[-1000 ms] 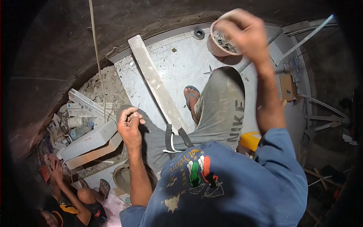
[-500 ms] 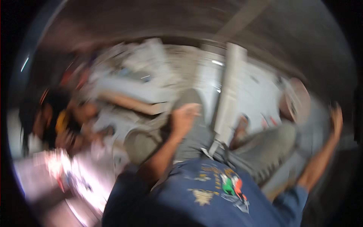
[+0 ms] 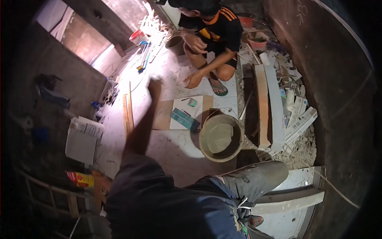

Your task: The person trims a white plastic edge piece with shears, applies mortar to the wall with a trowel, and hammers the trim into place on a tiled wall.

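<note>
My left arm reaches out across the tiled floor, away from my body. At its end my left hand [image 3: 155, 84] is smeared by motion, so its fingers and anything in them cannot be made out. It is above the pale floor, left of a squatting co-worker's hands [image 3: 194, 79]. Nearer to me lies a white board [image 3: 177, 104] with a green tape measure [image 3: 192, 102] and a flat blue-green piece [image 3: 183, 118] on it. A round bucket [image 3: 203, 148] with grey wet mix inside stands beside the board. My right hand is out of view.
The co-worker [image 3: 213, 30] squats ahead. Long pale boards [image 3: 273, 103] and rubble [image 3: 304, 147] line the right wall. A concrete beam [image 3: 292, 202] lies by my legs. Wooden strips [image 3: 127, 113], a yellow-red packet [image 3: 81, 179] and a white box [image 3: 80, 147] are at left.
My view has turned left, toward the co-worker, and sharpened. My left hand has gone from beside my knee to stretched out over the floor. My right hand has left the view.
</note>
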`<state>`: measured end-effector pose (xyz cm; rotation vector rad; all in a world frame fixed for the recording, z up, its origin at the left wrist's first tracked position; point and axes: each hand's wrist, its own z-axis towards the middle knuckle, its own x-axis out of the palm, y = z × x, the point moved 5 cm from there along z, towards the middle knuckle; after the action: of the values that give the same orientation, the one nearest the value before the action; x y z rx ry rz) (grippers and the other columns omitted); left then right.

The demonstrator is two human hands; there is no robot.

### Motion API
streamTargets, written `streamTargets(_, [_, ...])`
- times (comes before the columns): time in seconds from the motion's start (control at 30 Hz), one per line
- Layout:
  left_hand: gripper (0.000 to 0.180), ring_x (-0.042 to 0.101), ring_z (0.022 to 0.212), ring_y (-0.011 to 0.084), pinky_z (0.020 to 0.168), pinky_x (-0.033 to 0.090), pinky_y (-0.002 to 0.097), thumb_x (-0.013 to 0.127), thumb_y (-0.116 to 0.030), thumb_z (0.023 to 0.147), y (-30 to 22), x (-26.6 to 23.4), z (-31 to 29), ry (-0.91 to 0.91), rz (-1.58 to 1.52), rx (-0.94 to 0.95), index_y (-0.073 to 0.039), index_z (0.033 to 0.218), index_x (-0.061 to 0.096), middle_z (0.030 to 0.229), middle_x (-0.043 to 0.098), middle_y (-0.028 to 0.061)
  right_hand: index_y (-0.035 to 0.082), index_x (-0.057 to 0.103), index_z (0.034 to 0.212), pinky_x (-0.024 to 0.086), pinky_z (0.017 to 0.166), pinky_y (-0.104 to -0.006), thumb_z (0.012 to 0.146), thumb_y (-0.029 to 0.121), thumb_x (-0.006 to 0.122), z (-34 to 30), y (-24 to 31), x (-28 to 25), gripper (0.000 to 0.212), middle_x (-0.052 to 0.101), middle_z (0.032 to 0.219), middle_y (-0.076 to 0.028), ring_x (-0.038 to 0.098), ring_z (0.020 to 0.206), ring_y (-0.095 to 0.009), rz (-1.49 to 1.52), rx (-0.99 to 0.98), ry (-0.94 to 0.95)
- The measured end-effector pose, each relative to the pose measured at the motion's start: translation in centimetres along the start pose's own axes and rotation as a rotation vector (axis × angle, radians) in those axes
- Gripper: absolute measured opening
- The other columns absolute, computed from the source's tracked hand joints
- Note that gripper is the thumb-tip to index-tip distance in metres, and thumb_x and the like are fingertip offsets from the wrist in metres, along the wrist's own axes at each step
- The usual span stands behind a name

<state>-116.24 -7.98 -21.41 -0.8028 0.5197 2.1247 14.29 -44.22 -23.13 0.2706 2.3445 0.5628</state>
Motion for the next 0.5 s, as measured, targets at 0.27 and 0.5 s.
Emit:
streamTargets(0.27, [0.067, 0.075, 0.101, 0.0333, 0.088, 0.06, 0.0381, 0.086, -0.04, 0.08, 18.4, -21.7, 22.3, -0.116, -0.236, -0.752, 0.014, 0.11, 0.06, 0.108, 0.074, 0.0255, 0.009, 0.062, 0.13, 0.052, 0.088, -0.053, 0.101, 0.032, 0.06, -3.3, 1.2, 1.9, 0.037, 0.069, 0.117, -0.012, 0.064, 0.104, -0.032, -0.147, -0.156, -0.196])
streamTargets(0.5, [0.064, 0.076, 0.095, 0.0308, 0.088, 0.061, 0.0375, 0.087, -0.041, 0.078, 21.5, -25.3, 27.1, -0.208, -0.065, -0.85, 0.012, 0.108, 0.067, 0.099, 0.076, 0.0202, 0.007, 0.069, 0.121, 0.052, 0.085, -0.0522, 0.099, 0.034, 0.062, -2.4, 1.8, 3.7, 0.035, 0.07, 0.116, -0.012, 0.065, 0.103, -0.031, -0.117, -0.221, -0.18])
